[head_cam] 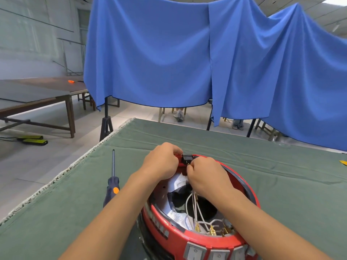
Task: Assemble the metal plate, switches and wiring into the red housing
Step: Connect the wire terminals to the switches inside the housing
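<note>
Red housing (pixel 187 239) rim-up on the bench (pixel 56 212): left hand (pixel 161 162) grips the switch (pixel 187 158) steady, right hand (pixel 204 177) pinches a terminal home.

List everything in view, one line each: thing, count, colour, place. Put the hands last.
housing: one, red, round, near edge of the table
switch: one, black, at the housing's far rim
rocker switches: at least two, grey, housing's near wall
wires: several, white, brass terminals, inside housing
screwdriver: one, dark blue and orange, left of housing
table cloth: one, green
curtain: blue, behind table
left hand: at the black switch
right hand: pinching a terminal at the switch
</note>
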Demonstrator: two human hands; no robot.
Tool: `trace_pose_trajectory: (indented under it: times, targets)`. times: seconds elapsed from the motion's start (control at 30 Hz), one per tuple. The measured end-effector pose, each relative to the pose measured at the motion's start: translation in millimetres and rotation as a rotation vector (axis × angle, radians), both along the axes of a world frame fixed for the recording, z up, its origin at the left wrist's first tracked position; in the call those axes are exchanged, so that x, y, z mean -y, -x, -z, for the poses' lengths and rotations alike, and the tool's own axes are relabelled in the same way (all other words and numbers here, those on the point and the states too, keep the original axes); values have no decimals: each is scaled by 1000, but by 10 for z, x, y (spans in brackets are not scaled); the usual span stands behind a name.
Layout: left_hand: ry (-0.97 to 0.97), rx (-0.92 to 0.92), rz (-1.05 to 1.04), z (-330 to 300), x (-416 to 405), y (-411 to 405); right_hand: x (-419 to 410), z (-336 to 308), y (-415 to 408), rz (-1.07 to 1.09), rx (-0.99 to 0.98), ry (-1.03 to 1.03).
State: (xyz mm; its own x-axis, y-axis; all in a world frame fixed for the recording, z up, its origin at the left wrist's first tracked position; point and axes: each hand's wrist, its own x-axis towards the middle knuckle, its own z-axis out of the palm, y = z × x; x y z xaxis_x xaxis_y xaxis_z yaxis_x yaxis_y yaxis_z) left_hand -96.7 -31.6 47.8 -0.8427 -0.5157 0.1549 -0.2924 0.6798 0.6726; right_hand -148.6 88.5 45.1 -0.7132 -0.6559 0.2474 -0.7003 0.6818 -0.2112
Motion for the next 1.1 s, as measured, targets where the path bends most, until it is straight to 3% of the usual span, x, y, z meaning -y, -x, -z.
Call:
trace_pose_trajectory:
  times: [0.27,1.1]
  targets:
    - [32,3,-5,-12,-16,-42,70,12,-45,-1,-47,-38]
    - [-144,38,59,-38,7,-31,105,28,21,13,-63,-39]
